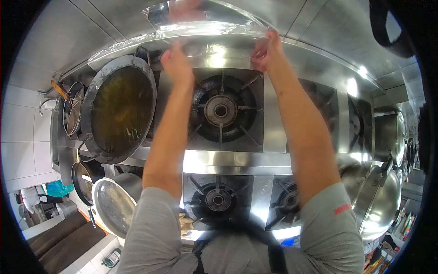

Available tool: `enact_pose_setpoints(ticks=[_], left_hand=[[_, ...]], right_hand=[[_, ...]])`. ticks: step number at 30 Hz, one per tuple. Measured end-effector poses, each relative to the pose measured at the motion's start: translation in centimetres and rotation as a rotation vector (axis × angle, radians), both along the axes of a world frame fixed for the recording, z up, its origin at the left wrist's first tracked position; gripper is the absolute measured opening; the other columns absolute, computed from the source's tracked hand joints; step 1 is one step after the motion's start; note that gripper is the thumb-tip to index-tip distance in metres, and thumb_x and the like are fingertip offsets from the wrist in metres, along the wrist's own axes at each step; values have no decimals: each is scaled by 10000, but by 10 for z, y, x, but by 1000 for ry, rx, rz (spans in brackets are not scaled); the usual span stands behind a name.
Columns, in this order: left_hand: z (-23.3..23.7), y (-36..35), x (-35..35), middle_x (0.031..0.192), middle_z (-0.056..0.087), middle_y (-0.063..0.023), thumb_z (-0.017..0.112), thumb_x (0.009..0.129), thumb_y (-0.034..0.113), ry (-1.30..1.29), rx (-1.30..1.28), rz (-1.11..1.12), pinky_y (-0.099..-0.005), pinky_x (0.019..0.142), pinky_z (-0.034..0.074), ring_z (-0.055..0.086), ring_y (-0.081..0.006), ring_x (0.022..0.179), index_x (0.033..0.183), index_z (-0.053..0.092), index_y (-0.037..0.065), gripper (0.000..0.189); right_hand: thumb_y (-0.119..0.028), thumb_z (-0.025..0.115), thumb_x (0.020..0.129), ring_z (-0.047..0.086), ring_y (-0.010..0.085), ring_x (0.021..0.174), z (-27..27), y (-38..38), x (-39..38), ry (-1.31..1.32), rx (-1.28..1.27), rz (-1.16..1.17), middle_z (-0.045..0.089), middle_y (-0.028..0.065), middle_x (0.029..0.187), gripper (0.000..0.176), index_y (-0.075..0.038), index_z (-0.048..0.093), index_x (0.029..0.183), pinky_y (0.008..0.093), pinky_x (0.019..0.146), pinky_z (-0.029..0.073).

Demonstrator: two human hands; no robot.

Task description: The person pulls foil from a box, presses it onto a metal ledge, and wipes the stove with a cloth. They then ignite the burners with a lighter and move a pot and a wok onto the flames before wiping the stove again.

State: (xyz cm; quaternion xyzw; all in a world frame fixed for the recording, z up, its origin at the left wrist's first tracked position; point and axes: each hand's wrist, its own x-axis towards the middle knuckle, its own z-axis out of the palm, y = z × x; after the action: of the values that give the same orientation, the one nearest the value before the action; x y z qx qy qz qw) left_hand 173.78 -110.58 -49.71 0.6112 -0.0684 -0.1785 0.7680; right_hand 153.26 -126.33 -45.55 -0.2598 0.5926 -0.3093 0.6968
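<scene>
A shiny sheet of aluminium foil [207, 28] stretches along the back wall above the stove. My left hand [177, 64], a little blurred, is raised to the foil's lower left part with its fingers pinched together at the edge. At the right end of the sheet, my right hand [269, 51] has its thumb and index finger closed at the foil's corner, the other fingers curled below. Beneath both hands lies a large gas burner [221, 110] with its black grate.
Left of my arm, a big wide pan [122, 107] holds dark yellowish oil. A wire strainer [74, 109] stands beyond it, and a white-rimmed pot [114, 208] sits nearer. Front burners [218, 200] lie below my arms. Steel pots [376, 198] crowd the right side.
</scene>
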Motion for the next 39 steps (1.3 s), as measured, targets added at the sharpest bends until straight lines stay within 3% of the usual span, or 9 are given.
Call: enact_pose_setpoints(ticks=[2, 5, 15, 18, 21, 23, 26, 30, 39], left_hand=[[-11, -2, -16, 1228, 603, -131, 801, 810, 263, -968, 139, 109, -554, 1010, 415, 558, -344, 1175, 1233, 630, 118, 478], [18, -18, -31, 1253, 616, -65, 808, 779, 199, -1547, 230, -84, -437, 998, 454, 581, -306, 1147, 1260, 633, 153, 514], [2, -50, -34, 1264, 561, 21, 809, 743, 146, -1633, 385, -138, -500, 1062, 319, 500, -268, 1239, 1263, 623, 297, 572], [4, -47, -36, 1272, 538, 16, 808, 743, 135, -1607, 413, -195, -498, 1074, 298, 474, -268, 1260, 1275, 613, 305, 592], [5, -49, -37, 1288, 523, 7, 801, 748, 127, -1580, 446, -204, -502, 1082, 284, 459, -266, 1278, 1285, 606, 306, 599], [3, -52, -36, 1286, 524, 2, 795, 755, 125, -1585, 437, -180, -507, 1084, 282, 456, -270, 1283, 1291, 606, 305, 596], [7, -51, -39, 1271, 533, 0, 788, 758, 119, -1583, 467, -186, -517, 1078, 287, 464, -276, 1278, 1299, 606, 293, 596], [16, -47, -41, 1239, 555, -8, 773, 759, 104, -1585, 454, -215, -532, 1061, 306, 490, -277, 1249, 1315, 604, 274, 605], [9, -49, -25, 1238, 565, -46, 720, 796, 146, -1637, 398, -228, -550, 1007, 372, 520, -282, 1223, 1276, 624, 218, 494]], right_hand=[[-609, 568, 859, 519, 340, 842, -9, -4, -1, -62, -86, -4, 532, 163, 900, 640, -53, 582, 1177, 548, 842, 404], [-591, 583, 864, 519, 308, 781, 8, 11, -6, 91, -10, 72, 525, 135, 845, 587, -67, 592, 1128, 500, 807, 413], [-945, 517, 717, 549, 388, 961, -23, 18, -23, -78, -235, 67, 602, 149, 989, 981, -75, 642, 1151, 553, 949, 361], [-833, 536, 852, 566, 286, 954, -22, 28, -41, -127, 1, 38, 615, 148, 971, 877, -12, 602, 1154, 500, 857, 438], [-715, 614, 889, 564, 318, 1118, -39, 51, -51, 94, -376, 55, 622, 179, 1156, 798, 7, 595, 1230, 509, 929, 444], [-472, 661, 917, 559, 336, 1159, -44, 67, -50, 823, -1527, 119, 590, 169, 1265, 582, -35, 599, 1296, 514, 1004, 424], [-192, 743, 814, 547, 360, 1185, -13, 69, -33, 986, -1827, 264, 586, 143, 1280, 525, -139, 611, 1319, 519, 1041, 410], [-138, 581, 889, 486, 333, 1294, -16, 41, -2, 1225, -1802, 473, 553, 122, 1353, 509, -212, 575, 1393, 577, 1087, 346], [-156, 652, 873, 483, 332, 1300, -25, 38, 16, 1449, -1725, 344, 547, 25, 1389, 572, -328, 549, 1408, 611, 1049, 366]])
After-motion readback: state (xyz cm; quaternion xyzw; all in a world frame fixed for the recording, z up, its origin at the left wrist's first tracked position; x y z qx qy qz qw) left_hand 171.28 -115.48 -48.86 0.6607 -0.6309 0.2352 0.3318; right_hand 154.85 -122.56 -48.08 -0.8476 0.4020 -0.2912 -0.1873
